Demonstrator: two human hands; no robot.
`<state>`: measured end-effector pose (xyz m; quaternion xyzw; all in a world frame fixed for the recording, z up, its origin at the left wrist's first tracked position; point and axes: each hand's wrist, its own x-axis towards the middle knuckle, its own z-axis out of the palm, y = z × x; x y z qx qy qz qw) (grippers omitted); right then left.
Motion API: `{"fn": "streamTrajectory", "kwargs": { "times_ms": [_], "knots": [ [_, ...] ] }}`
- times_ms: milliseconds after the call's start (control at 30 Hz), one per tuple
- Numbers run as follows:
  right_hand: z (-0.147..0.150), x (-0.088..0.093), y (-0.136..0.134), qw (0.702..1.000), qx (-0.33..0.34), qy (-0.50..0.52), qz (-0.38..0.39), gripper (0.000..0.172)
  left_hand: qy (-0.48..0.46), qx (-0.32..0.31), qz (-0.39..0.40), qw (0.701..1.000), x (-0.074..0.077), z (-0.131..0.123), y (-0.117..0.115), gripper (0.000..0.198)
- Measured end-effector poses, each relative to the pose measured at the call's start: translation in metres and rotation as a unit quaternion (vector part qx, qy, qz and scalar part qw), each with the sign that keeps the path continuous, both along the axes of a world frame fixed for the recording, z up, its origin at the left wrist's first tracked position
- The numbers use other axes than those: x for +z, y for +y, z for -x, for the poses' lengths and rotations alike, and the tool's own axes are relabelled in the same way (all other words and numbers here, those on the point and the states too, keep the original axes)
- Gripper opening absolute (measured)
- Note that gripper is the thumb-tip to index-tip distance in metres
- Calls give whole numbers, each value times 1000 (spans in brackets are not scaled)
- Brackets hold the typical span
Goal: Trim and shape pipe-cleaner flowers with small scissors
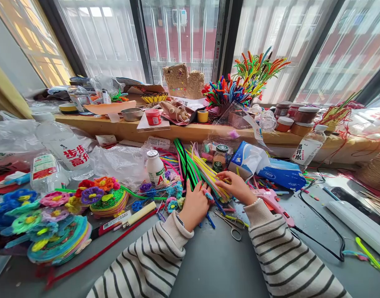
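Note:
My left hand [195, 206] lies palm down on the near end of a pile of pipe cleaners [185, 163], its fingers spread. Something small, pink and blue, shows at its fingers; I cannot make out what it is. Over the yellow pipe cleaners [205, 169], my right hand [236, 188] reaches in from the right with fingers apart, touching or just above them. Green and black strands stand at the left of the pile. Just below the hands, a pair of scissors [233, 227] rests on the grey table [208, 265].
Fuzzy flower pieces [56, 223] and a glue stick [143, 213] lie left, near a white bottle [155, 167]. A brown-filled jar [220, 159], tissue pack [283, 174] and pink glue gun [275, 205] with a black cord sit right. Water bottles [64, 145] and a cluttered sill [190, 131] stand behind.

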<state>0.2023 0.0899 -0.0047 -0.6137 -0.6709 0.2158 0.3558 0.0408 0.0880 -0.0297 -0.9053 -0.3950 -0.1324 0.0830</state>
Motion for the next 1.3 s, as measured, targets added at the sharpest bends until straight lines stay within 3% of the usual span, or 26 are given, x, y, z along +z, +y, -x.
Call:
{"fn": "streamTrajectory", "kwargs": {
  "times_ms": [167, 267, 467, 667, 900, 1067, 1300],
  "knots": [
    [-1, -3, 2, 998, -16, 67, 1, 39, 7, 5, -7, 1000, 0, 0, -1, 42],
    [-5, -3, 2, 991, -40, 125, 14, 34, -14, 7, -27, 1000, 3, 0, -2, 43],
    [-7, 1, 0, 960, -68, 263, 75, 33, -118, 42, -40, 991, 13, 2, 0, 39],
    [1, 10, -5, 928, -34, 351, 123, 32, -155, 21, -44, 987, 16, 2, 1, 36],
    [5, 21, -12, 911, 32, 383, 147, 32, -166, 29, -36, 985, 21, 2, -2, 32],
    [3, 24, -16, 906, 111, 358, 194, 47, -205, 24, -21, 978, 19, 0, -3, 34],
    [-2, 20, -12, 917, 91, 350, 168, 43, -230, -8, 3, 973, 13, -3, -7, 42]
  ]
}}
